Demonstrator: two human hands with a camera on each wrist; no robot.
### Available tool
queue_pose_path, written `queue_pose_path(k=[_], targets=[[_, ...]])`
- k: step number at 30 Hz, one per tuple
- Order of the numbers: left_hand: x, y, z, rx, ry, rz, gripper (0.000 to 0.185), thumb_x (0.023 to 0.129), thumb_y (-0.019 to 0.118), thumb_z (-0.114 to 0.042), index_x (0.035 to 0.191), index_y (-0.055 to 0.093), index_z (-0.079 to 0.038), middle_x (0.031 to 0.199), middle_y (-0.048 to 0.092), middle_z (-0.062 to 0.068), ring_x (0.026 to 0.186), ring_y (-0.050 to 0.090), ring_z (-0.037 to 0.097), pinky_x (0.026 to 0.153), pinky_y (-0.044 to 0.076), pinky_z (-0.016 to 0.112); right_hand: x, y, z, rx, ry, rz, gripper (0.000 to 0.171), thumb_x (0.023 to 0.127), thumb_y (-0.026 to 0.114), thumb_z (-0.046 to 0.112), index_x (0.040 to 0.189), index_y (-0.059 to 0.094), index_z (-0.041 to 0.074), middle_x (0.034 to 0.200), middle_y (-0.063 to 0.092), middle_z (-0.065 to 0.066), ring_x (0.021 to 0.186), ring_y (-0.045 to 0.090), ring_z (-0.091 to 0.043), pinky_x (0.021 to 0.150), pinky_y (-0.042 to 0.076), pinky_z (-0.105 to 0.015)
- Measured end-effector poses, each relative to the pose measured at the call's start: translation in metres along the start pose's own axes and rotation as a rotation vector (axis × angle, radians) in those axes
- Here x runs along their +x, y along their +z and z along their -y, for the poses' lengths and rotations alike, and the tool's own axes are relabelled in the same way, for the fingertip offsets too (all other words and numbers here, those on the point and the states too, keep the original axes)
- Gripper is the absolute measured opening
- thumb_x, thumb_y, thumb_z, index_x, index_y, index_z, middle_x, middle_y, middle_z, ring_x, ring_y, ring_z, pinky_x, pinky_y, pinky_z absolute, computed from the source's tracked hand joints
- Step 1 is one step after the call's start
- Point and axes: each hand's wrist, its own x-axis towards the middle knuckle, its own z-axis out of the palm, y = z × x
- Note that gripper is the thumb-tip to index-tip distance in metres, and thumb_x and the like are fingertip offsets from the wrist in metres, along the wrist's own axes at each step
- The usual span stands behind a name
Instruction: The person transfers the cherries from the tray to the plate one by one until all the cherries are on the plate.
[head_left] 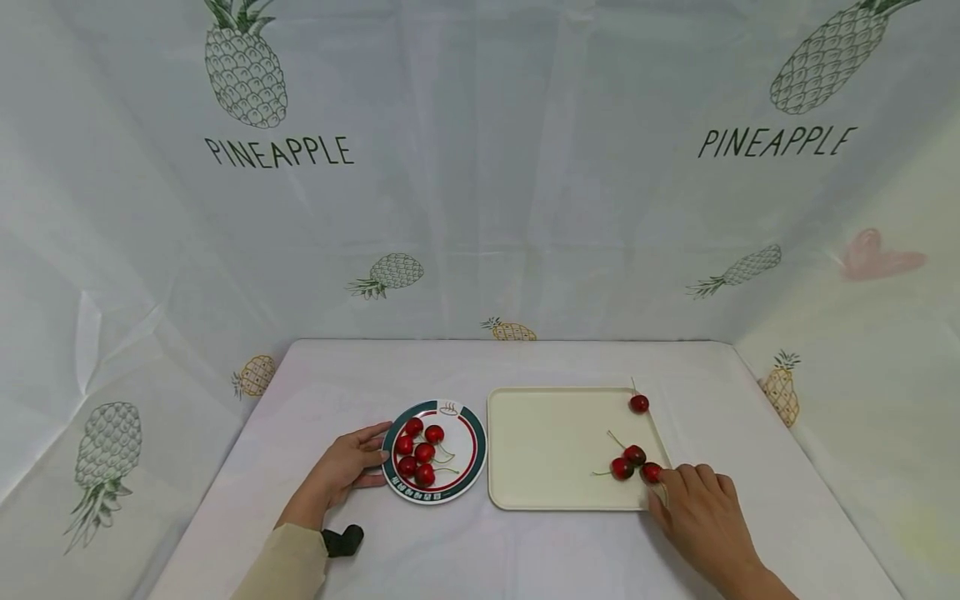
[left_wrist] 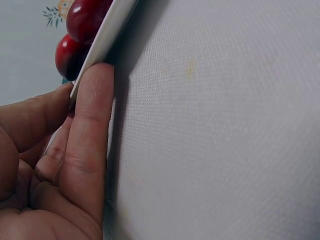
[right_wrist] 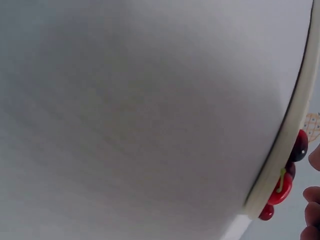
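My left hand [head_left: 347, 463] holds the left rim of a round white plate [head_left: 468, 467] with a green band, thumb on top and fingers underneath. Several red cherries [head_left: 424, 452] lie on that plate; two cherries [left_wrist: 87, 20] show above its rim in the left wrist view. At the right, my right hand [head_left: 703, 512] reaches over the near right corner of a cream tray [head_left: 555, 450], fingers close by a cherry [head_left: 651, 472]. In the right wrist view, its fingertips [right_wrist: 314, 195] stand a little apart from the cherries [right_wrist: 282, 187], with nothing between them.
Two stemmed cherries [head_left: 622, 468] sit beside the one at my right hand, and another cherry [head_left: 639, 404] lies near the tray's far right corner. A white cloth [head_left: 420, 550] covers the table. Behind it hangs a curtain [head_left: 517, 192] printed with pineapples.
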Motion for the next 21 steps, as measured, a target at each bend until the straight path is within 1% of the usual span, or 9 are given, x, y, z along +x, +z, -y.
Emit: queue_pose_path(k=[3,6,10,12,17,19,21], targets=[[0.0,0.0,0.0,-0.002,0.001,0.001,0.056,0.101,0.065,0.002,0.154,0.056,-0.015,0.142,0.064,0.019,0.094,0.076,0.023,0.08,0.067,0.043,-0.009,0.0,-0.002,-0.002,0.024,0.009,0.076,0.108,0.011,0.06,0.09,0.06,0.005,0.079,0.053,-0.008,0.08,0.05,-0.033,0.067,0.039,-0.048],[0.001,-0.001,0.001,-0.006,0.003,0.001,0.056,0.101,0.064,0.002,0.154,0.056,-0.015,0.142,0.064,0.019,0.093,0.076,0.023,0.08,0.067,0.043,-0.015,0.001,-0.004,0.003,0.033,-0.002,0.077,0.108,0.012,0.06,0.092,0.061,0.003,0.08,0.053,-0.008,0.079,0.05,-0.033,0.066,0.038,-0.047],[0.001,-0.002,0.001,-0.01,0.005,0.0,0.055,0.101,0.064,0.002,0.154,0.056,-0.015,0.142,0.064,0.019,0.093,0.076,0.023,0.08,0.067,0.043,-0.019,0.002,-0.007,0.009,0.044,0.007,0.073,0.107,0.016,0.058,0.092,0.061,0.003,0.08,0.054,-0.008,0.078,0.049,-0.032,0.065,0.039,-0.046],[0.001,-0.002,0.001,-0.012,0.006,0.001,0.055,0.101,0.064,0.002,0.153,0.056,-0.015,0.142,0.064,0.019,0.094,0.076,0.023,0.08,0.067,0.044,-0.021,0.002,-0.008,0.008,0.049,0.029,0.07,0.107,0.018,0.057,0.092,0.061,0.004,0.08,0.054,-0.007,0.078,0.05,-0.031,0.065,0.039,-0.046],[0.002,-0.001,0.002,-0.009,0.008,0.003,0.056,0.101,0.065,0.002,0.153,0.056,-0.014,0.143,0.064,0.02,0.094,0.077,0.023,0.08,0.067,0.044,-0.022,0.002,-0.008,0.014,0.05,0.076,0.049,0.103,0.038,0.047,0.089,0.061,0.007,0.079,0.053,-0.004,0.079,0.05,-0.029,0.065,0.04,-0.045],[0.002,-0.001,0.002,-0.007,0.008,0.002,0.055,0.101,0.065,0.002,0.153,0.056,-0.015,0.143,0.064,0.02,0.094,0.077,0.023,0.08,0.067,0.044,-0.023,0.003,-0.008,0.016,0.046,0.08,0.045,0.102,0.04,0.044,0.088,0.061,0.008,0.078,0.053,-0.003,0.079,0.05,-0.028,0.065,0.041,-0.045],[0.002,-0.001,0.003,-0.008,0.009,0.003,0.055,0.101,0.065,0.001,0.153,0.056,-0.015,0.143,0.064,0.02,0.094,0.077,0.023,0.08,0.067,0.044,-0.023,0.003,-0.008,0.019,0.04,0.075,0.048,0.104,0.035,0.045,0.086,0.061,0.009,0.077,0.052,-0.002,0.079,0.051,-0.028,0.065,0.042,-0.046]])
